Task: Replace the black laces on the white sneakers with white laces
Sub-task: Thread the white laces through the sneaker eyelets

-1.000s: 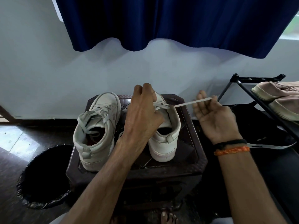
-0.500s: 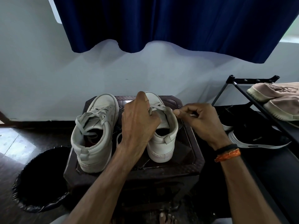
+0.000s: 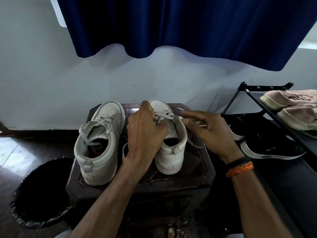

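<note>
Two white sneakers stand heel-toward-me on a dark stool (image 3: 202,170). The left sneaker (image 3: 101,143) is fully laced with a white lace. On the right sneaker (image 3: 173,145), my left hand (image 3: 145,133) curls over the tongue and pinches the white lace (image 3: 165,115) near the upper eyelets. My right hand (image 3: 209,133) hovers just right of that shoe, its fingers loosely spread by the lace's free end, which trails down at the shoe's right side. Whether it touches the lace is unclear. No black lace is visible.
A black-lined bin (image 3: 39,193) sits on the floor at left. To the right stands a black shoe rack (image 3: 253,93) holding pink shoes (image 3: 291,107), with a black sneaker (image 3: 267,145) below. A blue curtain (image 3: 188,23) hangs over the pale wall behind.
My right hand let the stretched lace go slack, came in to the right sneaker with a pinch, and has now opened its fingers. My left hand stayed on the shoe's tongue.
</note>
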